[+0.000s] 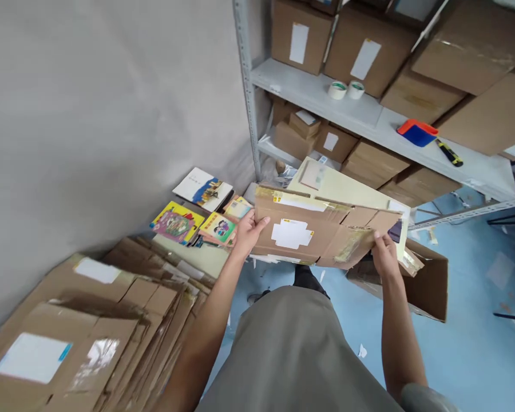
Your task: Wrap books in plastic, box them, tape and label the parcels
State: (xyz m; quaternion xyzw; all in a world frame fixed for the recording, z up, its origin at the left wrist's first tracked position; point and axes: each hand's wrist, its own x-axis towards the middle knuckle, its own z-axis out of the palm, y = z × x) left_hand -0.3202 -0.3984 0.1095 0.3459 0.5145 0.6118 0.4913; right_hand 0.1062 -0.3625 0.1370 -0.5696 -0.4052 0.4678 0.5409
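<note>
Between my two hands is a flattened cardboard box (321,229), held out over the floor in front of me, with white labels and tape on its face. My left hand (249,230) grips its left edge, thumb on the near face. At the right edge my right hand (385,250) pinches the cardboard, thumb in front; the other fingers are mostly hidden. Just left of my left hand lie several picture books (218,228) on a pale table. Behind the cardboard a cream tabletop (347,186) shows in part.
A stack of flattened boxes (111,320) leans at the lower left. An open carton (427,280) stands on the blue floor at right. The metal shelf (304,80) carries cartons, tape rolls (338,90), a red-and-blue item (417,133) and a yellow-black cutter (450,154).
</note>
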